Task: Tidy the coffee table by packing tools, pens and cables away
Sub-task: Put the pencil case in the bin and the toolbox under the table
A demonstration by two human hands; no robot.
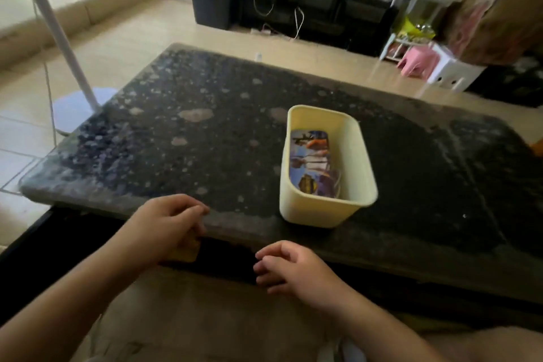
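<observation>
A pale yellow plastic bin stands on the dark speckled coffee table, near its front edge. Inside the bin lies a colourful printed flat case, with something purple beside it at the near end. My left hand is at the table's front edge with curled fingers, holding a yellow flat thing that is mostly hidden under the hand. My right hand hovers just below the front edge, fingers loosely curled, holding nothing.
A white floor stand rises at the table's left corner. Beyond the table are a dark cabinet with white cables, a dark storage tub and a pink stool. A beige sofa is far left.
</observation>
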